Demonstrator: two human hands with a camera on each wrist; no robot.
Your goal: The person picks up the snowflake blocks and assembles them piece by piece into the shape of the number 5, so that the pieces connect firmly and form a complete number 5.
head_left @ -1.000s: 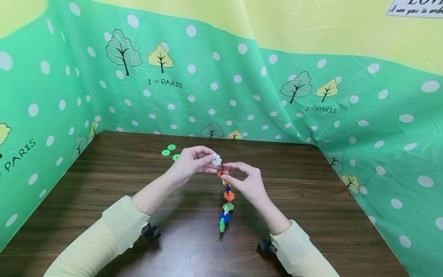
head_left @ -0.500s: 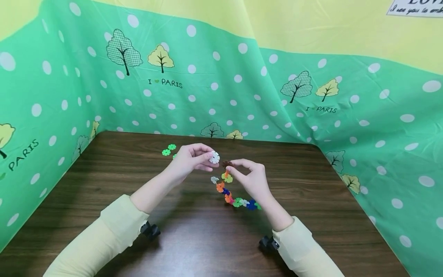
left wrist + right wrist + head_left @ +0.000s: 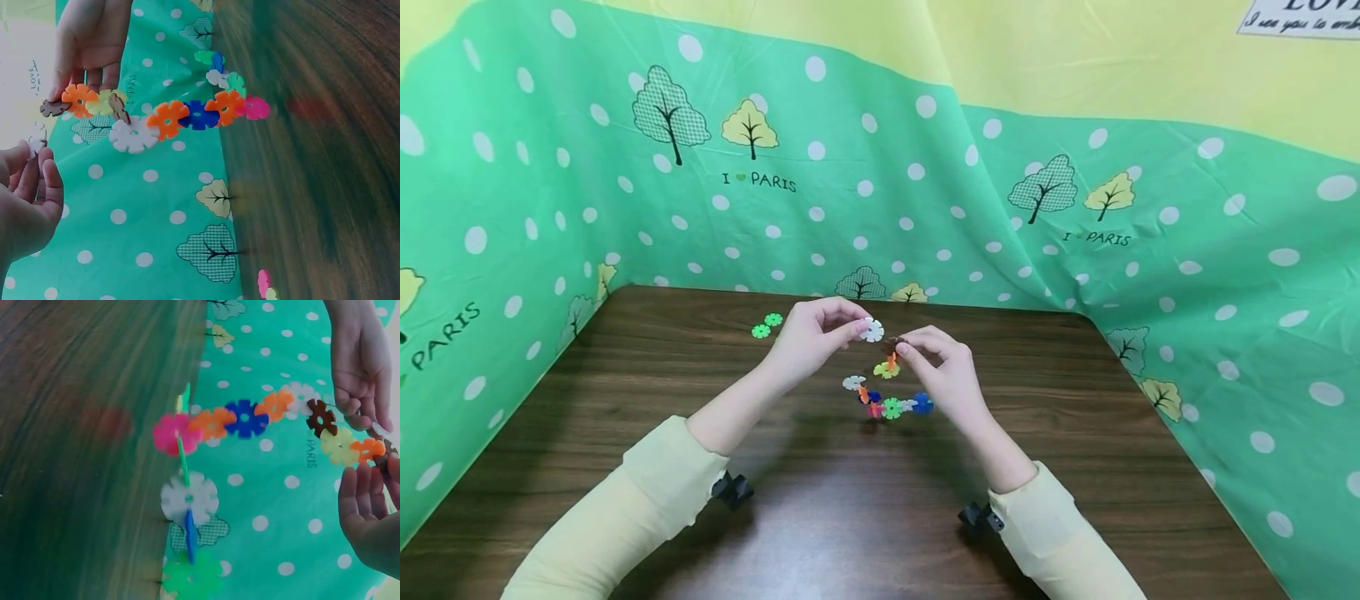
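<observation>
My left hand [image 3: 805, 340] pinches a white snowflake disc [image 3: 872, 331] between thumb and fingers. Just right of it, my right hand [image 3: 949, 377] pinches a brown snowflake disc [image 3: 385, 457] at the top end of a linked chain. From that disc hang orange, yellow-green [image 3: 100, 105], brown, white [image 3: 134, 135], orange and blue [image 3: 247, 419] discs, then a pink disc [image 3: 177, 434]. Beyond the pink one, green, white and blue discs [image 3: 922, 403] lead to a green end disc [image 3: 192, 579]. A small gap separates the held white disc from the brown one in the head view.
Loose green discs [image 3: 761, 331] lie on the dark wooden table [image 3: 700, 367] behind my left hand. A pink disc [image 3: 264, 283] shows at the left wrist view's lower edge. Green dotted cloth [image 3: 865, 208] walls in the table's back and sides.
Both hands have risen slightly and drawn a little apart. The chain, earlier hanging straight toward me, has swung so its lower end curves right. My left hand still holds the white disc.
</observation>
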